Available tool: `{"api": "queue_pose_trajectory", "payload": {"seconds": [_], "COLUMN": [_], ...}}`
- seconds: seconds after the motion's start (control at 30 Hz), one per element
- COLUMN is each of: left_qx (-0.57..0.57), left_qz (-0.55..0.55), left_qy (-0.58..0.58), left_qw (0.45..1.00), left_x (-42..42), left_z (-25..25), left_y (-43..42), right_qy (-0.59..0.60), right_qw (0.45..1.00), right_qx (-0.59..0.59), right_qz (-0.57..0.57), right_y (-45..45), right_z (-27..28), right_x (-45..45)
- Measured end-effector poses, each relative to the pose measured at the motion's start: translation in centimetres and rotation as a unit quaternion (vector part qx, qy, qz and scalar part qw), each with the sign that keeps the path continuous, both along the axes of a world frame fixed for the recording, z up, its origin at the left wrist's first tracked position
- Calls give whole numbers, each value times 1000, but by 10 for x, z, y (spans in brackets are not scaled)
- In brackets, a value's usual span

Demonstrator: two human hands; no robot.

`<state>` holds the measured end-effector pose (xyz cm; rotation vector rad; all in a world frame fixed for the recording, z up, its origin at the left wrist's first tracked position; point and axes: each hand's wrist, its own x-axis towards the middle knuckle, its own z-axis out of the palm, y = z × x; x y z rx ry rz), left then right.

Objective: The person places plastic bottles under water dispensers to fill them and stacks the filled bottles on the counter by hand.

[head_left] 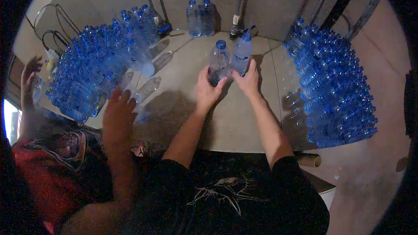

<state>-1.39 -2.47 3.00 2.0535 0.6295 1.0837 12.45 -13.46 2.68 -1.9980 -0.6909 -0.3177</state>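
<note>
My left hand (pixel 208 88) is closed around the lower part of a clear plastic bottle (pixel 220 56) with a blue top and faint print on its side. Right beside it, my right hand (pixel 247 80) grips a second plastic bottle (pixel 242 54), which looks cloudier and bears dark blue lettering. A small blue piece sticks out above this second bottle's neck; its kind is too blurred to make out. Both bottles stand nearly upright over the middle of the table (pixel 237 122), side by side. My fingers partly hide the bottles' lower ends.
Packed rows of blue-topped bottles (pixel 335 87) fill the right side, and another mass of bottles (pixel 96 56) the left. Two bottles (pixel 200 19) stand at the back wall. Clear bottles (pixel 148 88) lie at left centre, near a co-worker's hand (pixel 118 109). Cables (pixel 56 30) hang at far left.
</note>
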Motion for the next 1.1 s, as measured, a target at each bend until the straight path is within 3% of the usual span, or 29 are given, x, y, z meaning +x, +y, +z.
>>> {"api": "queue_pose_trajectory", "payload": {"seconds": [0.07, 0.3, 0.4, 0.5, 0.6, 0.67, 0.77, 0.9, 1.0, 1.1], "left_qx": [-4, -89, -29, -107, -53, -66, -98, -102, -78, -51], "left_qz": [-4, -35, 3, -63, -106, -114, -139, -162, -204, -163], "left_qy": [-9, -53, -24, 63, 141, 129, 85, 41, 2, 19], "left_qw": [1000, 994, 999, 990, 983, 983, 982, 981, 976, 985], "left_x": [-1, 8, 7, 8, 36, 57, 75, 87, 81, 68], "left_z": [3, -14, -8, 34, 40, 26, 10, -18, -9, -10], "left_y": [-1, 5, 2, -8, -7, -4, -1, 8, 2, -7], "right_qy": [41, 39, 20, 42, 62, 109, -15, -37, -30, -71], "right_qw": [998, 998, 999, 999, 997, 993, 991, 986, 981, 972], "right_qx": [22, -44, -39, -22, 4, 37, -46, -50, -67, -74], "right_qz": [40, 3, 6, -16, -35, -33, -122, -153, -177, -212], "right_y": [0, -4, -11, -25, -59, -80, -96, -99, -90, -67], "right_z": [-9, 6, 9, 4, 6, -1, 6, 1, 9, 11], "right_x": [9, 0, -5, -12, -26, -26, -30, -8, 38, 106]}}
